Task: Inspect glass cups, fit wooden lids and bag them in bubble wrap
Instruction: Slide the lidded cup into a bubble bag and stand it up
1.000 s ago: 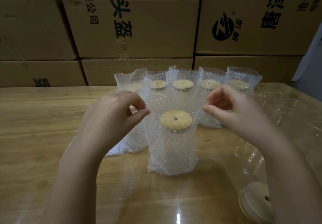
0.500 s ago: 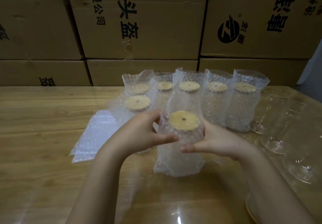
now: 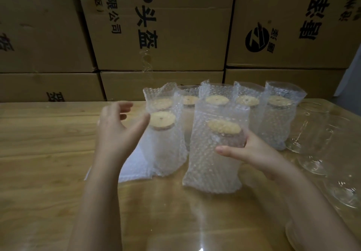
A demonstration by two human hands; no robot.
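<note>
Seven lidded cups stand bagged on the counter (image 3: pixel 48 143). The right hand (image 3: pixel 252 151) grips the nearest bagged cup (image 3: pixel 213 157); the left hand (image 3: pixel 117 131) hovers open beside it. Bare glasses (image 3: pixel 314 133) at right seem to await lids and bags

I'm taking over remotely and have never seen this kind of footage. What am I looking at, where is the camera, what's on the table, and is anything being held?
There is no machine here: a person works with two bare hands, and the single camera sits on their head, looking forward and down. The right hand grips the nearest bagged cup, a glass cup with a wooden lid inside a bubble wrap bag, standing on the wooden table. The left hand is open and holds nothing. Behind stand six more bagged cups. Flat bubble wrap bags lie at the left, bare glass cups at the right, and cardboard boxes are stacked behind.
</note>
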